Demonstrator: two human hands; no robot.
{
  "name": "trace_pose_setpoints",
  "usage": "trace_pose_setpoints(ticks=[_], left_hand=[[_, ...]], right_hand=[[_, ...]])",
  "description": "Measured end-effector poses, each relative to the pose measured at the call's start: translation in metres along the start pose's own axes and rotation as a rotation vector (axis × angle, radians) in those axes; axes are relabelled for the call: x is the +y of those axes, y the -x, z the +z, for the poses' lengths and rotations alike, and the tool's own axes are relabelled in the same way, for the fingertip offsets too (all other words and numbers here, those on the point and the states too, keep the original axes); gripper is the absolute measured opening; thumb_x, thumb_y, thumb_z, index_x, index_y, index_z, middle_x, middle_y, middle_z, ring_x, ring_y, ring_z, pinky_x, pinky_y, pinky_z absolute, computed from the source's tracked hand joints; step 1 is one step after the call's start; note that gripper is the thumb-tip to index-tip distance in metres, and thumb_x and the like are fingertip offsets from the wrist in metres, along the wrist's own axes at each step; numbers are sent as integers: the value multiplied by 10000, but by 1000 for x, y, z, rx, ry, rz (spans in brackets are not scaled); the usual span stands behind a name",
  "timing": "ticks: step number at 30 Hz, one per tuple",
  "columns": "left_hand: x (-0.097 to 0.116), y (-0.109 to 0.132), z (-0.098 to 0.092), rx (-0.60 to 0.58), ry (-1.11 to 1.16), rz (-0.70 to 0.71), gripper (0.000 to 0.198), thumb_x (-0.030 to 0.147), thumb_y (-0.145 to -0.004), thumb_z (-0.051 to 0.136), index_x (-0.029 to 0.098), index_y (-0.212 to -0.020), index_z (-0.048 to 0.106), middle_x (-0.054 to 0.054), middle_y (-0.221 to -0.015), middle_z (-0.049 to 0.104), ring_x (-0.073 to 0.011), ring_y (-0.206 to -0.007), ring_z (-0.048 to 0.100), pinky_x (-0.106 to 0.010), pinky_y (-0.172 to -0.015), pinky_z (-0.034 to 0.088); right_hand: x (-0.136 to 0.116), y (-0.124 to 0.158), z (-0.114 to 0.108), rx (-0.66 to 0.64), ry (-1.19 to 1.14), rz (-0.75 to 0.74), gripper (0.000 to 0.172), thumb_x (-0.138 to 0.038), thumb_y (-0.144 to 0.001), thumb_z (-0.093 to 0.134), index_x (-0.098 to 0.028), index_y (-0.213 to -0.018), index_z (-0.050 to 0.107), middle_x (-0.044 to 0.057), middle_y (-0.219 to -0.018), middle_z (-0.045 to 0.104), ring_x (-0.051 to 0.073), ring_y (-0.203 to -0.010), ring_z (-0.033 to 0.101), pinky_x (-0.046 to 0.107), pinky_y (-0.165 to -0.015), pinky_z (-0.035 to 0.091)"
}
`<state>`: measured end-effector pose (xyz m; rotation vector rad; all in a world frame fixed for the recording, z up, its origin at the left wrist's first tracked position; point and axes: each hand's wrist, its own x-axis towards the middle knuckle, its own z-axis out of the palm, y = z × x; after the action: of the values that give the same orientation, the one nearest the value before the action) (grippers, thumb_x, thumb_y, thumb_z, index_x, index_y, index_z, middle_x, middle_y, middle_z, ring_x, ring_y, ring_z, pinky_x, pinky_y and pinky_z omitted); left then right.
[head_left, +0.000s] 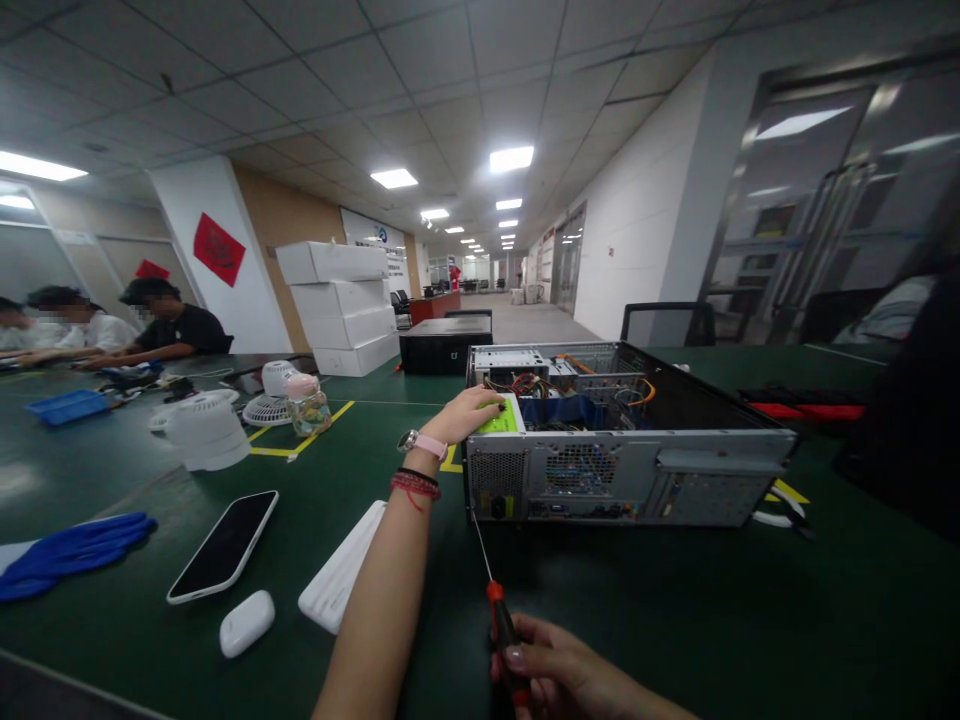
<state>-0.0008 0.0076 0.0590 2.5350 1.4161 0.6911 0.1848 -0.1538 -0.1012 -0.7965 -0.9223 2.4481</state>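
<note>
An opened computer case (637, 470) lies on its side on the green table, its rear panel facing me. My left hand (472, 410) rests on the power supply (504, 418) with its green label, fingers stretched out over its top; the hand holds nothing. My right hand (547, 660) is wrapped round the handle of a red and black screwdriver (504, 625). Its thin shaft points up at the rear panel's lower left corner; whether the tip touches, I cannot tell. Bundled cables (529, 385) and a blue part (559, 410) show inside the case.
Left of my arm lie a phone (225, 545), a white earbud case (247, 622), a white slab-like object (345, 570) and blue gloves (75, 555). Farther off stand a jar (307, 410), a small fan (274, 395), stacked white boxes (341, 310) and a black box (446, 345). People sit at the far left.
</note>
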Motion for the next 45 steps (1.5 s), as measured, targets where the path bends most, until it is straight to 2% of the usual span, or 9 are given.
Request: trace_pose_setpoints(ticks=[5,9,16,24,27,35,40,45], left_hand=[[0,3,-2,-8,-70,92,359,253,-883,362,134,-1136,586,-66,-1274,573,-185,-1253,442,-342,-1151,201],[3,5,-3,-16,-115,126,368,226,-893,331,99,-1121,590,-88,-1277,569,-176,-1233,460,-322,-1154,189],[5,3,-2,-13,-73,28,385,221,-906,289,134,-1121,596,-58,-1277,570,-159,-1236,456,-336,-1144,218],[1,4,-1,5,-77,58,388,234,-904,282,158,-1124,592,-38,-1266,577,-163,-1228,460,-344,-1134,239],[1,5,-1,13,-86,36,392,238,-902,282,158,-1124,595,-39,-1270,573,-176,-1237,449,-357,-1118,266],[12,7,-5,-12,-49,-68,417,256,-894,288,121,-1176,564,-57,-1302,554,-181,-1291,402,-332,-1140,227],[11,7,-5,1,-30,-63,411,275,-883,306,144,-1162,579,-41,-1292,563,-200,-1294,398,-332,-1134,244],[8,6,-4,7,-55,-9,409,248,-887,287,141,-1144,586,-48,-1256,584,-186,-1225,461,-324,-1100,300]], right_hand=[[-2,4,3,-37,26,3,386,-303,-657,707,-181,-922,454,-33,-772,620,67,-450,592,167,-414,349],[-3,6,5,-63,43,-8,408,-318,-669,696,-183,-971,456,-4,-841,634,94,-509,631,180,-449,387],[-7,10,8,-85,54,31,482,-333,-699,674,-176,-1097,452,46,-946,645,122,-597,664,207,-525,430],[-8,11,8,-86,28,35,525,-318,-685,671,-167,-1136,448,58,-960,647,132,-606,668,219,-540,441],[-7,11,8,-62,29,27,509,-311,-678,675,-170,-1110,445,48,-932,648,118,-574,653,215,-518,432],[-7,12,12,28,40,32,456,-277,-618,720,-172,-960,436,14,-866,654,81,-493,610,192,-462,402],[-7,12,13,19,50,12,412,-307,-628,732,-167,-886,443,16,-860,648,83,-493,617,186,-452,407],[-6,10,12,-14,57,9,418,-334,-642,732,-171,-901,448,17,-886,649,90,-513,629,184,-458,419]])
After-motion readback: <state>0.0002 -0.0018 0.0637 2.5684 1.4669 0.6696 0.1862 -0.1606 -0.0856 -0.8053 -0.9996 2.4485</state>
